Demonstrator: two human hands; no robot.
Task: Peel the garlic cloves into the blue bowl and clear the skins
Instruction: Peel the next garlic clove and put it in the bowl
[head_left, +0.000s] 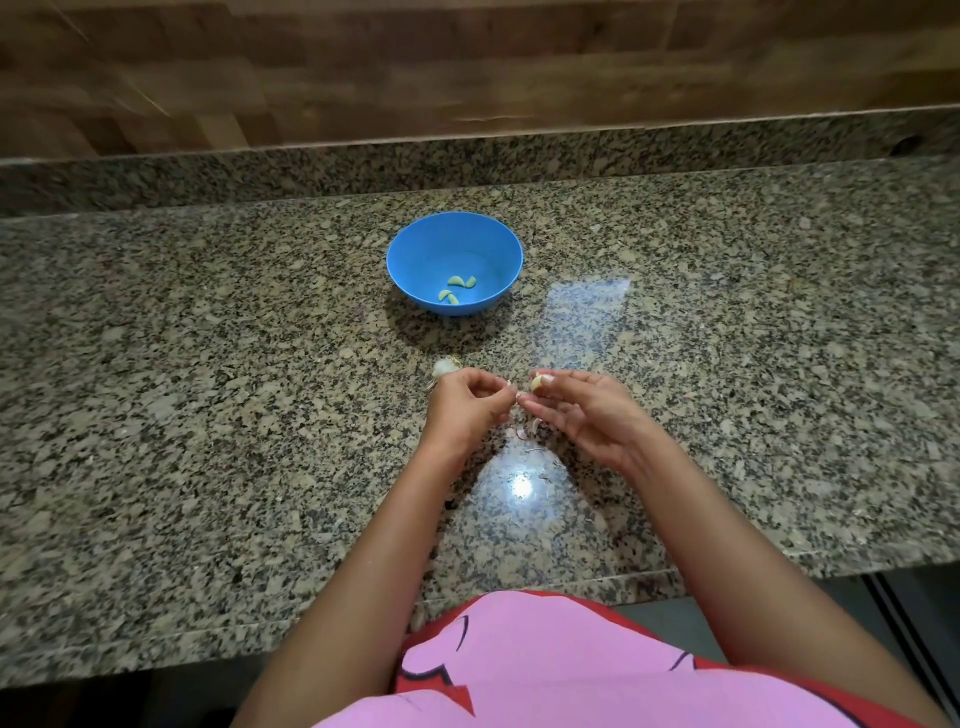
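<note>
Peeking from the right hand's (587, 415) fingers (563, 382) sits a garlic clove (536, 383).

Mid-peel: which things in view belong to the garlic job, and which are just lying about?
Job: blue bowl; peeled cloves in it; clove pinched in right hand; left hand beside it; garlic remnant; loose skins under the hands.
Just there: granite counter; wooden wall.

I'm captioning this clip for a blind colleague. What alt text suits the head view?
A person's right hand pinches a garlic clove over a granite counter, the left hand curled beside it. Beyond, a blue bowl holds peeled cloves; papery skins lie below the hands.
</note>
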